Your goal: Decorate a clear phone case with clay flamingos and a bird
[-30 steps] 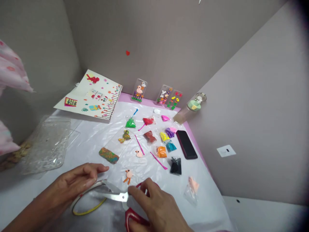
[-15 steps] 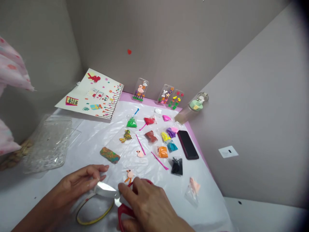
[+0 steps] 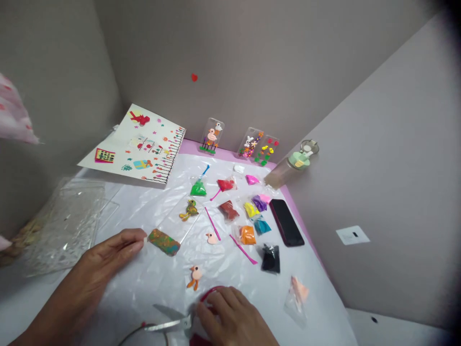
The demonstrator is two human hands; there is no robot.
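My left hand (image 3: 108, 257) is closed in a pinch, with a small whitish piece (image 3: 145, 240) at its fingertips, beside a marbled green-and-orange clay slab (image 3: 164, 241). Near the bottom edge, my right hand (image 3: 234, 317) curls over the red handles of the scissors (image 3: 167, 325). The scissor blades are apart and point left across a thin ring (image 3: 136, 335), which the frame cuts off. Ahead of the right hand lies a peach clay bird with orange legs (image 3: 195, 277). A smaller peach bird piece (image 3: 212, 238) and a marbled clay bird on a clear case (image 3: 189, 210) lie farther back.
Bags of coloured clay (image 3: 229, 210), pink modelling tools (image 3: 244, 250) and a phone (image 3: 287, 222) lie to the right. A bottle (image 3: 288, 169) and decorated clear cases (image 3: 212, 136) stand at the back. A decorated white board (image 3: 139, 144) and clear cases (image 3: 68, 223) are at left.
My left hand has moved away from the scissors, up and left, with the whitish piece. My right hand has moved down and right with the scissors, whose blades now show wider apart.
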